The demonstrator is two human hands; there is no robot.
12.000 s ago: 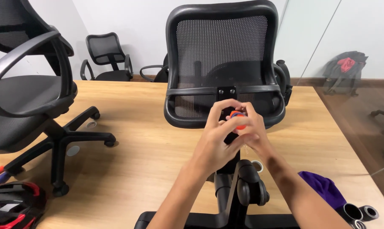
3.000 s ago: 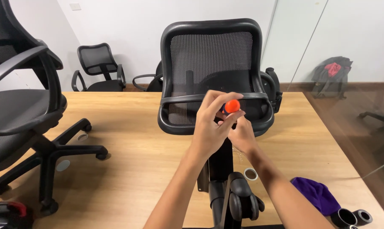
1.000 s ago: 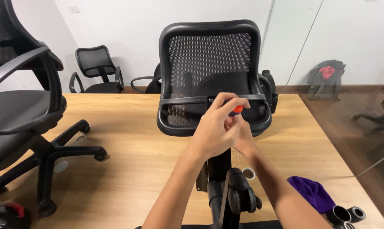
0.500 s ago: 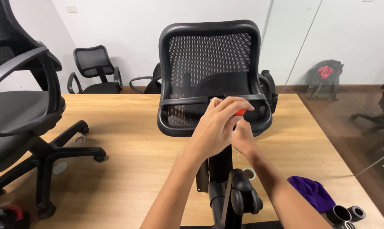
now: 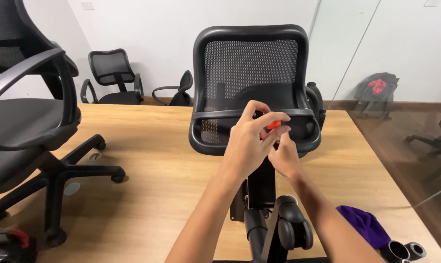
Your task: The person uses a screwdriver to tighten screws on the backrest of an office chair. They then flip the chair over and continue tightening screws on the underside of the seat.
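Note:
A black mesh chair backrest [image 5: 252, 73] lies on the wooden table [image 5: 152, 175], its bracket pointing toward me. My left hand [image 5: 249, 141] grips a small tool with an orange handle [image 5: 274, 124] at the backrest's lower bar. My right hand [image 5: 283, 156] sits just under it, fingers pinched near the same spot; what it holds is hidden. Below the hands, the black chair post and castor wheels [image 5: 283, 229] stick up at the table's near edge.
An assembled black office chair [image 5: 30, 141] stands on the table at the left. A purple cloth [image 5: 364, 224] and black cylindrical parts [image 5: 400, 251] lie at the near right. A red-and-black object [image 5: 6, 243] sits at the near left corner. More chairs and a backpack [image 5: 376, 90] stand behind.
Both hands stayed at the backrest's lower bar. The orange-handled tool shifted slightly in my left hand's fingers over the last seconds.

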